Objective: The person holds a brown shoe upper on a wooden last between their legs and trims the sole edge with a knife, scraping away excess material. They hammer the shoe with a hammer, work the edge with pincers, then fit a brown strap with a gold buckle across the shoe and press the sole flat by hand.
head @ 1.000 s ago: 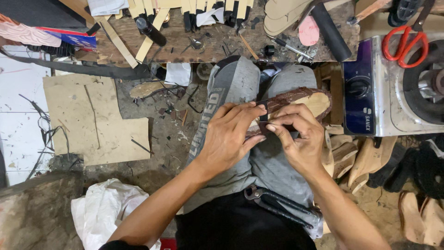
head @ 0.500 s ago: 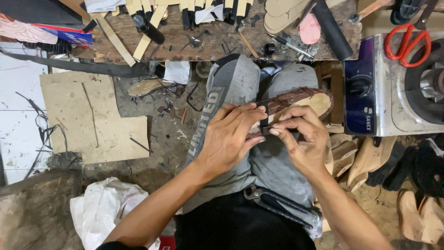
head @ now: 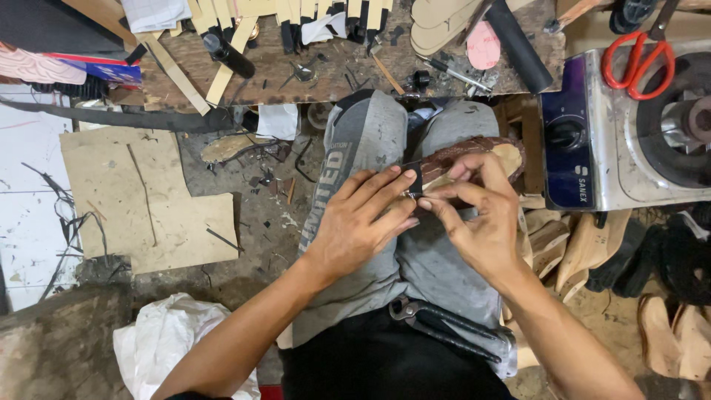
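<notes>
Your fingers (head: 385,194) on the left hand (head: 359,222) lie nearly flat and together, pressed down on the near end of a brown sandal (head: 474,152) that rests on your right thigh. Right hand (head: 481,218) fingers are curled, thumb and forefinger pinched close on a small dark strap piece (head: 412,180) at the sandal's near end; the 2 hands touch there. You cannot tell whether the pinch grips the strap alone or the sole edge as well.

Across your lap, below the hands, a pair of dark-handled pliers (head: 444,326) lies on your grey shorts (head: 370,141). Beside your left knee the floor carries a cut sheet of cardboard (head: 141,192), and nearer you a crumpled white plastic bag (head: 170,341). Beside your right knee, pale shoe soles (head: 585,252) are heaped.

Beyond your knees, the wooden tabletop (head: 326,78) holds strips of pale material, small tools and a black tube (head: 518,37). Right of it stands a small metal stove (head: 629,141) with a blue front and 1 knob; red-handled scissors (head: 637,55) lie on top of it.
</notes>
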The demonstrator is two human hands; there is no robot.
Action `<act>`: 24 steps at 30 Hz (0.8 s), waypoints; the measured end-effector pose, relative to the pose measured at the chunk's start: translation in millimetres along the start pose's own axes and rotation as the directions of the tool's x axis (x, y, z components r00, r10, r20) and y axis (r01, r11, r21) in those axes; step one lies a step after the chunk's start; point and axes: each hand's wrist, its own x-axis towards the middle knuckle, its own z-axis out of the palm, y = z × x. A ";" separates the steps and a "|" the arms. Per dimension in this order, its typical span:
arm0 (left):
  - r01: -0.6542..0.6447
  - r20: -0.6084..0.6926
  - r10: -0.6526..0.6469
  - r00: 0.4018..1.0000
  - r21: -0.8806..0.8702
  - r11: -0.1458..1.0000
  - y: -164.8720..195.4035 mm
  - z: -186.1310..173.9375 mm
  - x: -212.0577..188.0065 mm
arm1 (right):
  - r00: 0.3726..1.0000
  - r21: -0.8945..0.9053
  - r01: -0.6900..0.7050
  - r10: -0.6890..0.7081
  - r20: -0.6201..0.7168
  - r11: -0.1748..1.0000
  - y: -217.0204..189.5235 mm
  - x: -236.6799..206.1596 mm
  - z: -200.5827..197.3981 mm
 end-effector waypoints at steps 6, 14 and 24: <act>0.019 -0.010 -0.019 1.000 -0.016 1.000 2.9 4.7 -3.2 | 0.991 -0.147 0.104 -0.089 0.101 0.984 6.4 30.9 -16.6; 0.076 0.028 -0.074 0.997 -0.054 0.996 5.5 1.2 2.2 | 0.843 0.114 -0.040 -0.028 0.537 0.993 25.7 70.0 -30.0; 0.039 0.034 -0.040 0.999 0.014 0.999 9.0 11.1 -10.0 | 0.893 -0.107 -0.014 0.061 0.447 0.994 12.4 51.1 -16.7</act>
